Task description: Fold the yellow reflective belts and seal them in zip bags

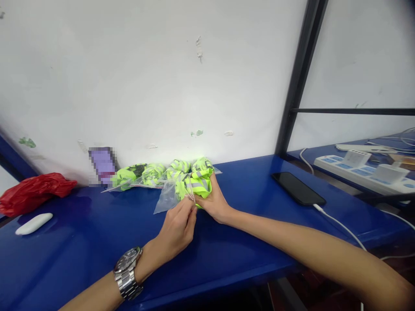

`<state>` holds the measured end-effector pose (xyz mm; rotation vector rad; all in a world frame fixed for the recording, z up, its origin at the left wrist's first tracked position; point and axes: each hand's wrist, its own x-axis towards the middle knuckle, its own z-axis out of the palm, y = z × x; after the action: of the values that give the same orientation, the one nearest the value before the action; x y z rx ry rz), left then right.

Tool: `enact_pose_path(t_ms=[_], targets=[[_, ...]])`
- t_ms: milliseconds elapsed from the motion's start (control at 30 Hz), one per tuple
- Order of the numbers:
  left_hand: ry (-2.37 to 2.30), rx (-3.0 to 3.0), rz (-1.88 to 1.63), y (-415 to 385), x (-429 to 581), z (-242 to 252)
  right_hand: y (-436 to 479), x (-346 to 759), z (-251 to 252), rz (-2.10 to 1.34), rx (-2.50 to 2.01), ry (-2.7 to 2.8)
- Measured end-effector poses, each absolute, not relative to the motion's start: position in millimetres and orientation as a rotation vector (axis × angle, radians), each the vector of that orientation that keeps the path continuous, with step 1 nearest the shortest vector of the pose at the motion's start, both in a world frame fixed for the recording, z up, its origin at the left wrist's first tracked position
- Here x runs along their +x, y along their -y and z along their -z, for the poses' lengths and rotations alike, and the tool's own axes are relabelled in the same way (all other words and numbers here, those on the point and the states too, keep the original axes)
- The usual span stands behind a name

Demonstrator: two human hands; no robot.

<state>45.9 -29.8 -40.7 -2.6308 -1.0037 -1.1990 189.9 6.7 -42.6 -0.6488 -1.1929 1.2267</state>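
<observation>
A rolled yellow-green reflective vest (201,185) with grey strips is held just above the blue table (246,246). My right hand (218,203) is wrapped around its right side and underside. A thin pale rubber band (191,190) runs over the vest. My left hand (177,222), with a metal watch on the wrist, is closed and pinches the lower end of this band. Left of the vest spreads a clear plastic bag (164,199). Behind it, several more bundled vests (153,173) in clear bags lie in a row along the wall.
At the left are a red plastic bag (35,192) and a white oval case (34,224). A pixelated purple device (104,165) leans on the wall. On the right, a black phone (298,188) is plugged into a white cable; a power strip (363,172) sits beyond the dark frame post (300,82).
</observation>
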Motion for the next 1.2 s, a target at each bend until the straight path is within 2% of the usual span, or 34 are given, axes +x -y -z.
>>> enact_pose_path(t_ms=[200,400,600,800,933,1067,1200], targets=[[1.203,-2.639,1.09,22,37,35,-14,197,41,-1.034,-0.727,1.347],[1.579,-2.481,1.161,13,28,22,-10,206,36,-1.098,-0.659,1.532],[1.469,-2.54,0.897,9,24,31,-9,208,32,-1.285,-0.534,1.48],[1.341,-2.547,0.891,11,23,36,-17,203,38,-0.919,-0.641,1.573],[1.132,-2.582,0.907,20,33,42,-21,203,47,-0.812,-0.635,1.546],[1.019,-2.704,0.701,23,37,45,-21,207,51,-0.684,-0.673,1.653],[0.956,-2.549,0.559,19,28,29,-22,210,45,-0.516,-0.682,1.776]])
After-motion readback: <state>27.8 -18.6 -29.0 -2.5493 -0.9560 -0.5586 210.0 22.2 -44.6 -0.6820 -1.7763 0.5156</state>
